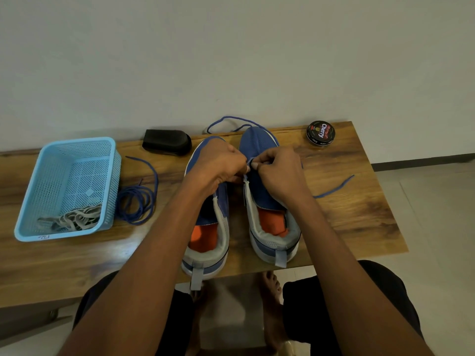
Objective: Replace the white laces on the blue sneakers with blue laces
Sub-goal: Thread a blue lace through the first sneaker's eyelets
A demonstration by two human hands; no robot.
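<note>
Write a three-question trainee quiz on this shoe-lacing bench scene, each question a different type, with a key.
1. True or false: the white laces lie inside the light blue basket.
2. Which sneaker are both hands working on? A) left sneaker B) right sneaker
3. Fill in: the coiled spare blue lace lies on the bench just to the ____ of the basket.

Key: 1 true; 2 B, the left hand and right hand pinch the blue lace at its eyelets; 3 right.
</note>
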